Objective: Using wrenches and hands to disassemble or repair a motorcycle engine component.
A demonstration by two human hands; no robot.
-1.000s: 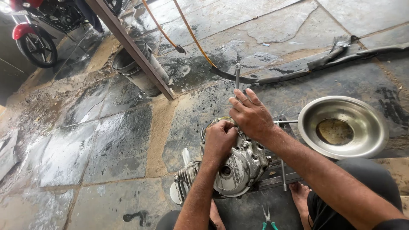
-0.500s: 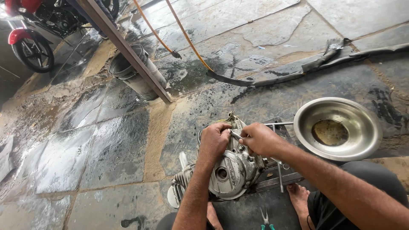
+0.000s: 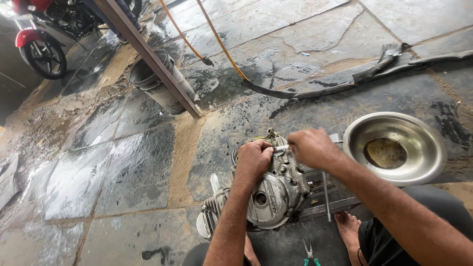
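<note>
The left hand rests on top of a grey metal engine, its fingers curled shut against it. The right hand pinches a small silver tool over the engine. The engine sits on the wet stone floor, just beside a shiny metal bowl.

Soft, even daylight lit the scene, with only faint shadows. The wet stone floor gave off pale glare, and the steel bowl shone. The right hand was slightly blurred; edges bent outward.
</note>
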